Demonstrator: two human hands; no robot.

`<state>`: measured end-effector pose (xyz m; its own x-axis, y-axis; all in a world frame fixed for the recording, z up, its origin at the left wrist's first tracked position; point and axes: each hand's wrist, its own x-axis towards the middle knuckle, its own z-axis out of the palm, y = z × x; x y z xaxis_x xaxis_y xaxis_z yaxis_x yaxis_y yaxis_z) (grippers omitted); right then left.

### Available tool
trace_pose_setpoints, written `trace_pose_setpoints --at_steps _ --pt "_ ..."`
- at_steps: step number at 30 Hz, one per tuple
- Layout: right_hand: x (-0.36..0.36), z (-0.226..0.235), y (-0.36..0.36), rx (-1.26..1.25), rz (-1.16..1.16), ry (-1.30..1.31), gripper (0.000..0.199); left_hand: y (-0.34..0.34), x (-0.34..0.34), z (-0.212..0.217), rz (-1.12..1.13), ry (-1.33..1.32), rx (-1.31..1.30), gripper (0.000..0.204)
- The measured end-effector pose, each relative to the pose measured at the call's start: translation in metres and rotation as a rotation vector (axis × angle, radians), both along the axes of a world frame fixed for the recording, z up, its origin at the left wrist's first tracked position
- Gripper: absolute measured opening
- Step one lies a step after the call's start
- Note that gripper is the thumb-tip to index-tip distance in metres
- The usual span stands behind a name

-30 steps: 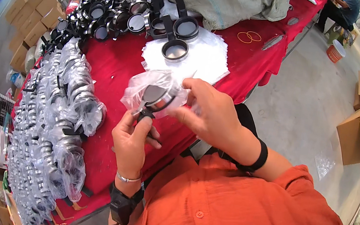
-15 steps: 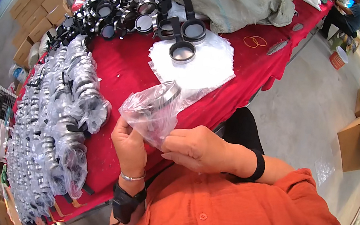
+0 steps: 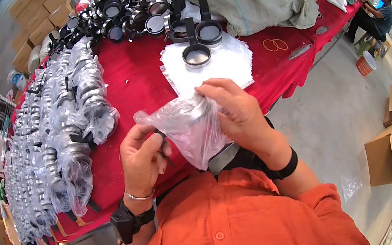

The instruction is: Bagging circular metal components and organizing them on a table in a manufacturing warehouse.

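In front of my chest, a clear plastic bag [image 3: 190,127] wraps a round metal-rimmed piece with a black handle; the film blurs its shape. My left hand [image 3: 142,157] is closed on the dark handle end [image 3: 163,153] and the bag's left side. Curled over the bag's upper right, my right hand [image 3: 240,111] grips the film around the round end. Just beyond lies a stack of flat white bags [image 3: 229,71]. On it rests an unwrapped round piece with a black handle [image 3: 197,55], with another [image 3: 209,32] behind it.
Many bagged pieces [image 3: 59,137] stand in rows on the red-covered table [image 3: 128,69] at left. A heap of unwrapped pieces [image 3: 121,12] lies behind, beside a grey-green sack [image 3: 254,4]. Rubber bands [image 3: 274,44] sit at far right. Cardboard boxes [image 3: 389,151] stand on the floor.
My right hand has moved up and right, from the bag's lower edge to its upper right. The bag has turned and shifted right, and the dark handle end now shows at my left fingers.
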<state>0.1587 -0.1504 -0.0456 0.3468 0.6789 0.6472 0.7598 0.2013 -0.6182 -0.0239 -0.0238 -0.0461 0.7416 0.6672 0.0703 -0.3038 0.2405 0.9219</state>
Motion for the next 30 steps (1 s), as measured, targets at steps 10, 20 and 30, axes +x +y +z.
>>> trace_pose_setpoints --at_steps 10,20,30 --pt "0.002 -0.035 0.009 -0.030 0.217 0.642 0.020 -0.009 0.013 0.029 0.206 0.244 0.999 0.021" --pt "-0.005 -0.022 0.006 0.011 -0.020 0.193 0.022 -0.014 0.009 0.014 -0.069 -0.074 0.083 0.016" --pt "-0.006 -0.023 0.009 0.015 0.028 0.454 0.015 0.015 -0.032 -0.005 0.095 0.160 -0.069 0.014"
